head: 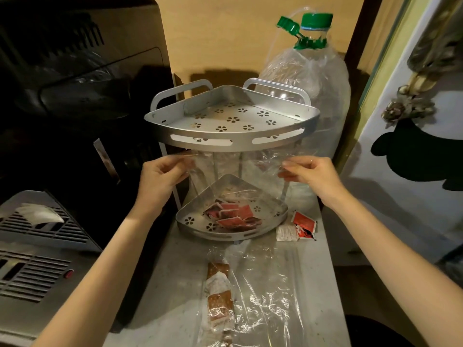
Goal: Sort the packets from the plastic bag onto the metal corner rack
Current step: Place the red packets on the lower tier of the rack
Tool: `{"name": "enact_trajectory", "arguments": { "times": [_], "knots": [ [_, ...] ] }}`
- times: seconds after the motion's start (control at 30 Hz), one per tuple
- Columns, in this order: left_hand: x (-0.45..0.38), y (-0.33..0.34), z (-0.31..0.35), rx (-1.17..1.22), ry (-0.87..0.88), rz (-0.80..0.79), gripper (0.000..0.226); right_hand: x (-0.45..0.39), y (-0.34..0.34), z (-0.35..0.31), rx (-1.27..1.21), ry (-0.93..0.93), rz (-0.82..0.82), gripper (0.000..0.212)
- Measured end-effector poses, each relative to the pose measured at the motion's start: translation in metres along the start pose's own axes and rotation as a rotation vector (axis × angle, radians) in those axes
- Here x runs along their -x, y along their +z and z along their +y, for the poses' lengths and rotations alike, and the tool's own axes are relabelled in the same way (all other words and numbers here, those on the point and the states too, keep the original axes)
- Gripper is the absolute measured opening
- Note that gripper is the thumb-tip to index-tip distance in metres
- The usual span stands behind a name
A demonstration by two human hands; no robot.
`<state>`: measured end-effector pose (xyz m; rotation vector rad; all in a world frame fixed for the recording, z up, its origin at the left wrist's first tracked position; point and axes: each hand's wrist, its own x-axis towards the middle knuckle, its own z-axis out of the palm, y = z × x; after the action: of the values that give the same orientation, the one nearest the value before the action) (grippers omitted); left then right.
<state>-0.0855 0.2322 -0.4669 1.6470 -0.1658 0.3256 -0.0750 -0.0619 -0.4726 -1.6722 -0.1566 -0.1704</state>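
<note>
A two-tier metal corner rack (231, 142) stands on the counter; its top shelf holds nothing. My left hand (160, 177) and my right hand (312, 174) each pinch an upper corner of a clear plastic bag (235, 171), stretched in front of the rack between the tiers. Several red packets (231, 216) lie in a pile at the bag's bottom, over the lower shelf (198, 221). Two loose packets, one red (304, 222) and one white (286, 232), lie on the counter to the right of the rack.
A second clear bag (263, 296) with brown and white packets (219, 291) lies on the counter in front. A large plastic bottle (310, 78) with a green cap stands behind the rack on the right. Dark appliances fill the left; a grey vented unit (32, 246) sits lower left.
</note>
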Motion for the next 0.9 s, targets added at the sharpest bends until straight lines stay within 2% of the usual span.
{"name": "enact_trajectory", "arguments": {
  "times": [0.07,0.17,0.27,0.33,0.37,0.47,0.53,0.63,0.73,0.9],
  "knots": [
    [0.001,-0.001,-0.005,-0.026,0.020,0.003,0.016,0.000,-0.001,0.003,-0.003,0.034,0.002,0.025],
    [0.004,-0.003,-0.017,-0.121,0.014,0.042,0.037,0.003,-0.003,0.007,0.029,0.102,-0.002,0.026],
    [0.008,-0.006,-0.044,-0.297,-0.119,-0.005,0.058,0.009,-0.009,0.017,0.158,0.212,0.002,0.056],
    [0.014,-0.005,-0.062,-0.406,-0.194,-0.069,0.058,0.015,-0.010,0.026,0.201,0.335,-0.081,0.075],
    [0.017,-0.004,-0.069,-0.452,-0.212,-0.092,0.052,0.018,-0.010,0.031,0.229,0.401,-0.144,0.077],
    [0.021,0.001,-0.078,-0.484,-0.219,-0.157,0.029,0.025,-0.004,0.045,0.296,0.515,-0.257,0.058],
    [0.019,0.003,-0.077,-0.441,-0.211,-0.143,0.022,0.024,0.000,0.051,0.264,0.489,-0.184,0.043],
    [0.015,0.002,-0.071,-0.329,-0.169,-0.029,0.020,0.019,0.000,0.049,0.152,0.349,-0.043,0.031],
    [0.009,0.000,-0.065,-0.238,-0.163,0.022,0.020,0.014,-0.001,0.046,0.154,0.241,-0.009,0.029],
    [0.005,0.001,-0.056,-0.180,-0.148,0.100,0.019,0.006,0.004,0.048,0.098,0.189,0.053,0.028]
  ]
}}
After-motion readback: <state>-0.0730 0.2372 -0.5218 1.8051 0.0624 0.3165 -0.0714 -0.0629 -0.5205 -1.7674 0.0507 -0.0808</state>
